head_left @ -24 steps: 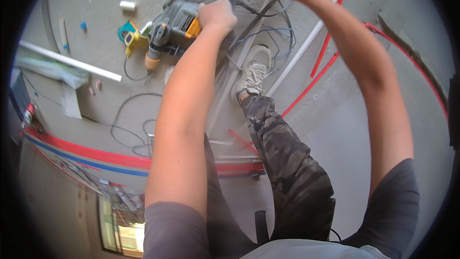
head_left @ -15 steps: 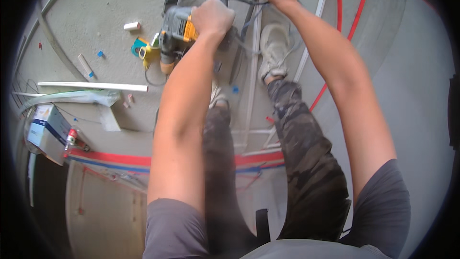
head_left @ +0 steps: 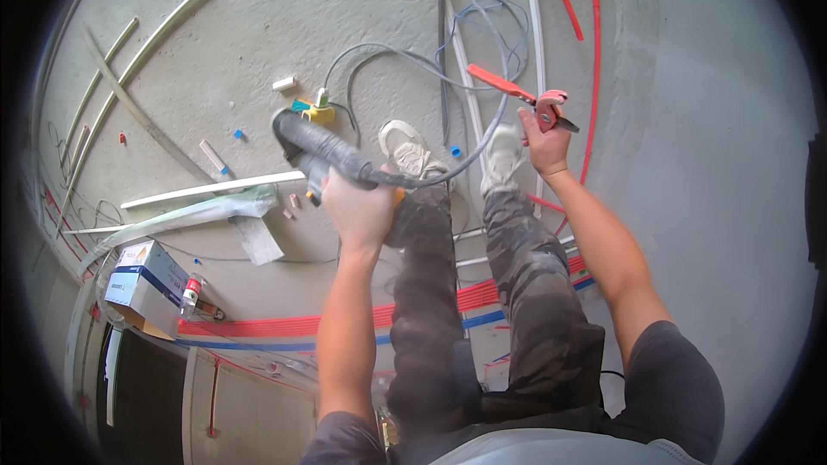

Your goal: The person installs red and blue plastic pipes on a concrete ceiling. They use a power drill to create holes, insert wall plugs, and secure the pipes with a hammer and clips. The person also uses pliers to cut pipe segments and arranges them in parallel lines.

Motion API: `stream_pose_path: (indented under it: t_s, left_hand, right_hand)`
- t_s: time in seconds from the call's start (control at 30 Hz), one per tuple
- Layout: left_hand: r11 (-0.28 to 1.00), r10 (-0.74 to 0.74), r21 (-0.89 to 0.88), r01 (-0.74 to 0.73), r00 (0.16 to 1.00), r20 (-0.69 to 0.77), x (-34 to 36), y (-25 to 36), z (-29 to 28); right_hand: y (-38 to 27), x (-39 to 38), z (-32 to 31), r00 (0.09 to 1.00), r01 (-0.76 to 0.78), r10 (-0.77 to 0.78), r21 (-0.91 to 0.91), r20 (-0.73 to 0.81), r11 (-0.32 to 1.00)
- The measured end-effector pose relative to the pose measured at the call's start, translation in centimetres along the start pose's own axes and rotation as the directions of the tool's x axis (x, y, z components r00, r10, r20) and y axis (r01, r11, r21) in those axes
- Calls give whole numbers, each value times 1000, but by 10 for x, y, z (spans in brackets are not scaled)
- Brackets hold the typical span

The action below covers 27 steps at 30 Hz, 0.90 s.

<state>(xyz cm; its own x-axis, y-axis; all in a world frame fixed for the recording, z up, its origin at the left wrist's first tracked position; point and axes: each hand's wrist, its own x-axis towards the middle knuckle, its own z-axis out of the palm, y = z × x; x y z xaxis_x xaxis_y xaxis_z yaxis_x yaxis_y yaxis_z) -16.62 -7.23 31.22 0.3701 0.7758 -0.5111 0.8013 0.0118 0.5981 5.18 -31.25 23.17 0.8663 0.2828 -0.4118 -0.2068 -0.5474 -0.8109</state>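
My left hand (head_left: 353,211) is closed around the black rotary hammer drill (head_left: 323,146), lifted over my legs, its body partly hidden by the hand and its grey cord looping up and away. My right hand (head_left: 544,142) grips red-handled pipe cutters (head_left: 551,110), the blade pointing right and one long red handle sticking out leftward. A yellow plug adapter (head_left: 319,114) sits on the floor just above the drill. My white shoes (head_left: 405,145) stand on the concrete among cords and white conduits (head_left: 534,26).
Pipes (head_left: 164,30) and offcuts lie across the left floor, with a plastic-wrapped length (head_left: 241,202), a cardboard box (head_left: 142,288) and a bottle (head_left: 191,293). Red conduit (head_left: 591,77) runs along the right. Red and blue lines (head_left: 258,327) run behind me, near a dark doorway (head_left: 146,387).
The drill has risen off the floor in my left hand and swung toward me. My right hand has come down and inward, bringing the red cutters fully into view. The camera's view has shifted.
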Motion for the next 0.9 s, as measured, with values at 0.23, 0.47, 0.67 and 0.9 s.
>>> stream_pose_path:
  t_s: [0.23,0.47,0.67,0.9]
  left_hand:
    - [827,-412,-448,339,908,-72,-89,-145,-104]
    - [865,-424,-215,452,890,168,-300,-178,-210]
    - [690,-606,-185,700,698,382,-416,-225,-223]
    - [609,-719,-66,791,585,375,-488,-306,-217]
  right_hand:
    - [-34,-70,16,781,-619,164,715,602,325]
    - [63,-107,34,796,-599,456,408,399,689]
    - [173,-89,111,846,-464,430,39,316,885]
    - [260,-25,161,979,-186,176,96,105,978]
